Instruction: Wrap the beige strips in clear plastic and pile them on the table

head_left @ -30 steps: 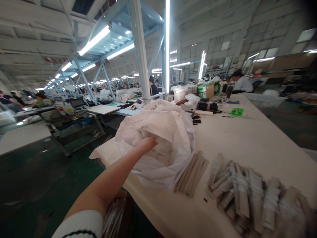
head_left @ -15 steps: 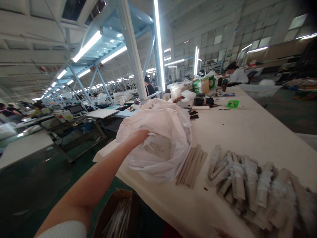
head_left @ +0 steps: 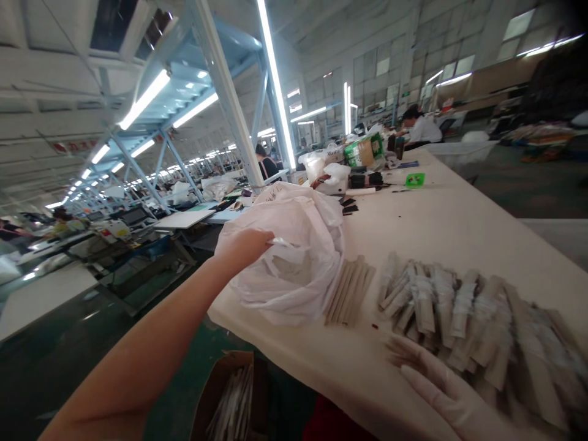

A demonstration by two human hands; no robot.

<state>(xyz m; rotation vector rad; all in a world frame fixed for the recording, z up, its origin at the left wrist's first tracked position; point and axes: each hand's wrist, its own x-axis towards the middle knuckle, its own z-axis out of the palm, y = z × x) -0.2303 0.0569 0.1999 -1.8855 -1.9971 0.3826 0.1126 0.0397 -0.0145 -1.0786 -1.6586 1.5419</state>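
Note:
A large white plastic bag (head_left: 316,236) stands on the table with its mouth open toward me. My left hand (head_left: 252,245) is at the mouth, its fingers closed on a bit of the bag's white plastic. Right of the bag lie several flat grey-beige strips (head_left: 350,291), side by side. Farther right is a heap of similar strips in bundles (head_left: 463,312), wrapped with clear plastic. My right hand (head_left: 443,386), in a pale glove, is low beside this heap, fingers stretched out and apart. Nothing shows in it.
Below the table edge (head_left: 275,358) stands a cardboard box (head_left: 204,398) holding long strips. A green tray (head_left: 414,179), black pieces (head_left: 350,206) and plastic bags lie toward the table's back. A blue-white steel post (head_left: 225,92) rises behind the bag. A person (head_left: 420,128) sits far right.
My gloved right hand has come into view at lower right, beside the bundles. My left hand stays at the bag's mouth, where a shiny bit of plastic now shows at its fingertips. The view has shifted.

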